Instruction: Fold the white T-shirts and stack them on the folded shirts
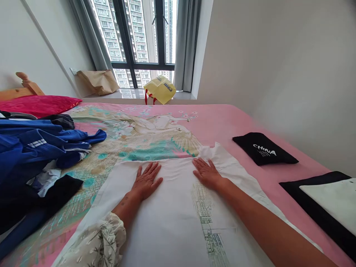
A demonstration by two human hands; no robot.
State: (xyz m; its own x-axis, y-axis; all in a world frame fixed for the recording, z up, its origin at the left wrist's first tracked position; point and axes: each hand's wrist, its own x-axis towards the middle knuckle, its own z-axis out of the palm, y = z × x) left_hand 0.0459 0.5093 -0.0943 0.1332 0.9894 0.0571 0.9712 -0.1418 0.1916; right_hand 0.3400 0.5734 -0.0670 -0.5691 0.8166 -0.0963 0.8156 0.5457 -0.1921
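resting l hand (147, 181) & r hand (206, 173) palm-down, thumbs spread, nr far edge of white printed cloth (172, 215), laid on pink bed (217, 122) btwn blue clothes (44, 141) on l & black "china" item (264, 148) on r.

One view only, set on the person's head: it looks from behind and above the hands (146, 182), facing forward and tilted down over the bed (217, 126). It is near enough that the forearms (250, 215) run in from the bottom edge — the left sleeve (97, 241) cut off there — and the hands come just below mid-frame. The field is wide, taking in clothes (30, 148) left of the hands, a wall (278, 55) to their right and, well beyond them, the window (139, 37) — its top cropped.
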